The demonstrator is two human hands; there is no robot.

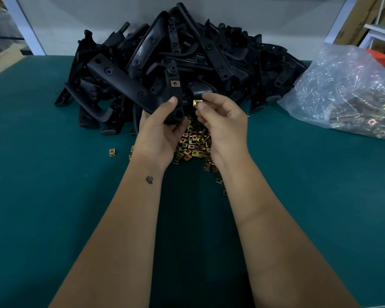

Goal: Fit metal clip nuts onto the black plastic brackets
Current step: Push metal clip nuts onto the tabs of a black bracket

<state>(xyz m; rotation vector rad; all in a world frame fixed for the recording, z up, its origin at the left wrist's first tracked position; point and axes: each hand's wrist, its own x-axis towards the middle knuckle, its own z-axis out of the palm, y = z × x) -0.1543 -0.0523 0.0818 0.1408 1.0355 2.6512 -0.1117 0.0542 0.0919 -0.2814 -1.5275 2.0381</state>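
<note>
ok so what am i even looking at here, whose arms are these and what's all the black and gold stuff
This is one picture from a camera worn on a person's head, looking down at their own two bare arms over a green table. The left hand grips a black plastic bracket, which already carries one metal clip nut. The right hand pinches another clip nut in its fingers, close beside the bracket. Under the hands lies a heap of loose clip nuts. Behind is a pile of brackets, and to the right a clear plastic bag with more metal parts inside.
</note>
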